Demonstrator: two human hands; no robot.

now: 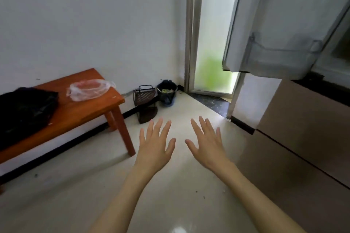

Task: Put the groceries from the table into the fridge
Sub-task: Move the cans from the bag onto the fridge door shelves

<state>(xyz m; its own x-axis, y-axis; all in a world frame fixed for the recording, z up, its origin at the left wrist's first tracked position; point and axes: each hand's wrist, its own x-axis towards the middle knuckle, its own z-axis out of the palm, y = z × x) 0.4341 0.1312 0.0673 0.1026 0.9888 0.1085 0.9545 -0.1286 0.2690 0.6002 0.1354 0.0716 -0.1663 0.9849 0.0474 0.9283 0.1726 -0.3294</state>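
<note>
Both your hands are out in front of you over the pale floor (170, 195), backs up and fingers spread wide, nothing in either one. Your left hand (154, 144) sits just beside your right hand (207, 146), not touching. The groceries are off to your left on the wooden table (91, 108): a clear plastic bag (89, 90) with something pinkish inside near the far end, and a black plastic bag (24, 111) closer in. The fridge (303, 128) is on your right with its upper door (274, 24) swung open. A small bin (167, 92) and a dark basket (144, 95) sit in the corner.
</note>
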